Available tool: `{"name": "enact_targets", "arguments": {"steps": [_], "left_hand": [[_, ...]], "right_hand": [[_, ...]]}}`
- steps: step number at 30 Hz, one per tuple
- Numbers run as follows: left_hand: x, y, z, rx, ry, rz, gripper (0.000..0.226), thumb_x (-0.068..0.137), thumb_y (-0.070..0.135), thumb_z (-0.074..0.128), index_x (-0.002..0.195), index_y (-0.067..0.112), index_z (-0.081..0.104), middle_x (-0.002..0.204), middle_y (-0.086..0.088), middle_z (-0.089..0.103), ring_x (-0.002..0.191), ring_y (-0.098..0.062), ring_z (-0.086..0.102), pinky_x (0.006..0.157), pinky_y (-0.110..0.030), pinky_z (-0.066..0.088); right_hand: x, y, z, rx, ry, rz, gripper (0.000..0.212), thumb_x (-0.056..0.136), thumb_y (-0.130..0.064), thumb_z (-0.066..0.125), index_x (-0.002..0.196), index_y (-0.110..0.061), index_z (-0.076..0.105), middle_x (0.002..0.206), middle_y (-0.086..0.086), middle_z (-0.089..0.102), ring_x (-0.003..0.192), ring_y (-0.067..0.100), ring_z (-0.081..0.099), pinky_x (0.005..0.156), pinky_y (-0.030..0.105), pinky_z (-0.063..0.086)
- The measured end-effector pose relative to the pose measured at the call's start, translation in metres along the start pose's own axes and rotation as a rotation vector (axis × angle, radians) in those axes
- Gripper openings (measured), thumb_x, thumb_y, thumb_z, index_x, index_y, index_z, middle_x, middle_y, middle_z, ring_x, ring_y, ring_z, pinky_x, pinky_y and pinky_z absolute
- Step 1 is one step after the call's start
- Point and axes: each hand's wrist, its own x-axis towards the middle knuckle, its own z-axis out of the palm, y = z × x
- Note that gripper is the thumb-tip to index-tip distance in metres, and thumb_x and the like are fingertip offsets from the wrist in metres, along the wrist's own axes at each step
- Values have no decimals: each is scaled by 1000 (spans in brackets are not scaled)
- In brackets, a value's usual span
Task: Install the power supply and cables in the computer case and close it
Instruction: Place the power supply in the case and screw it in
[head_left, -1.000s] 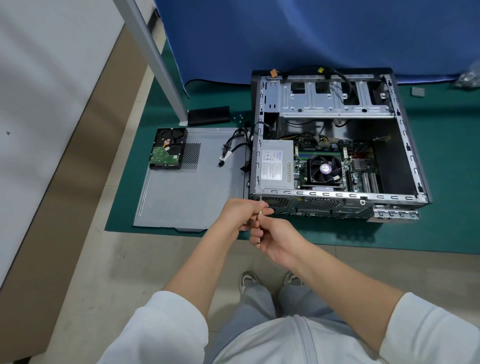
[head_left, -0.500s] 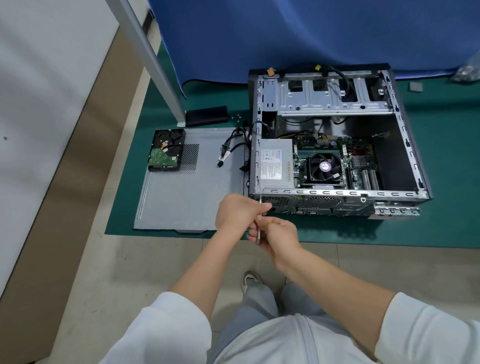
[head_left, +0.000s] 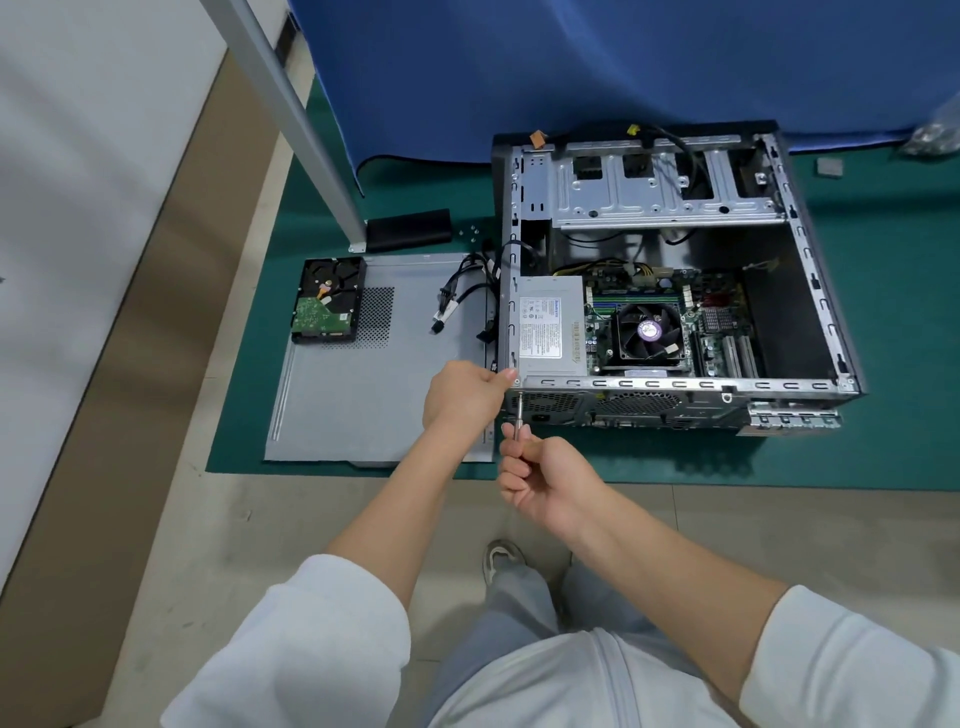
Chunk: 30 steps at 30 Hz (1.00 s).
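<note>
Your right hand (head_left: 545, 480) is curled round the handle of a slim metal-shafted screwdriver (head_left: 519, 415), whose tip meets the rear panel of the open grey steel computer case (head_left: 800, 291) at its near-left corner, just below centre of the frame. Your left hand (head_left: 465, 395) is closed against that same corner, thumb up at the rim; whether it pinches a screw or only steadies the case, the view does not show. The silver box-shaped power supply (head_left: 545, 325) sits inside the case at that corner, label upward, beside the green motherboard with its black fan (head_left: 649, 332). In my judgement you are fastening the supply to the rear panel. The supply is likely heavy and rigid; take it by its flat metal sides, never by its wires. A bundle of black cables (head_left: 457, 299) hangs out over the left wall of the case onto the flat grey side panel (head_left: 363, 405), which lies on the green mat (head_left: 883, 457) at centre left with a black hard drive (head_left: 327, 301) on it. The cables are soft and will snag on sheet edges; grip them at the plugs. The panel is thin, springy, and likely sharp-edged; lift it by two opposite edges.
</note>
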Motion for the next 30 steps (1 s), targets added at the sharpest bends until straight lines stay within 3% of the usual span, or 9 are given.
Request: {"name": "enact_targets", "arguments": {"steps": [4,8,12,16,19,26,30], "left_hand": [[-1,0,2,9,8,7,41,90,44,58,82,6,71,88,-19,71,66,-20,54,69,-31,48],[-4,-2,5,-45,34,-1,47,90,43,60,83,-2,71,82,-18,71,79,-29,68,76,-38,53],[-2,-2,4,-59,2,-8,45,90,42,60,78,-1,71,73,-9,71,81,-25,70,78,-36,53],[-4,0,3,-34,0,-18,41,90,42,60,77,5,72,74,-4,72,80,-21,71,78,-35,55],[-5,0,3,-36,23,-29,42,90,42,60,84,1,72,82,-13,72,85,-25,70,82,-39,55],[-7,2,3,-7,30,-29,43,91,43,57,88,3,72,82,-13,72,85,-26,68,80,-38,55],[-6,1,4,9,29,-43,43,91,46,56,84,6,72,80,-10,72,83,-23,69,80,-37,55]], "right_hand": [[1,-3,-10,147,-102,85,23,94,2,34,87,-6,54,54,0,41,35,8,28,34,17,21],[-2,-6,-12,20,-100,25,20,99,-8,38,95,-3,57,57,-1,42,38,7,29,36,17,23],[-5,0,-7,-242,65,-230,19,92,-11,60,74,-6,56,59,1,46,43,7,33,38,17,25],[-3,6,-1,-334,193,-345,17,95,-15,57,80,-6,59,58,0,49,39,5,33,41,17,29],[-2,8,8,-252,180,-311,25,98,-16,51,76,-7,58,56,1,42,34,4,27,34,15,23],[2,2,2,233,-55,-9,28,100,-16,39,76,-7,51,46,-4,32,34,4,13,30,16,7],[3,-1,-7,237,-110,24,31,100,-18,40,75,-5,54,45,-4,33,34,5,13,28,16,8]]}}
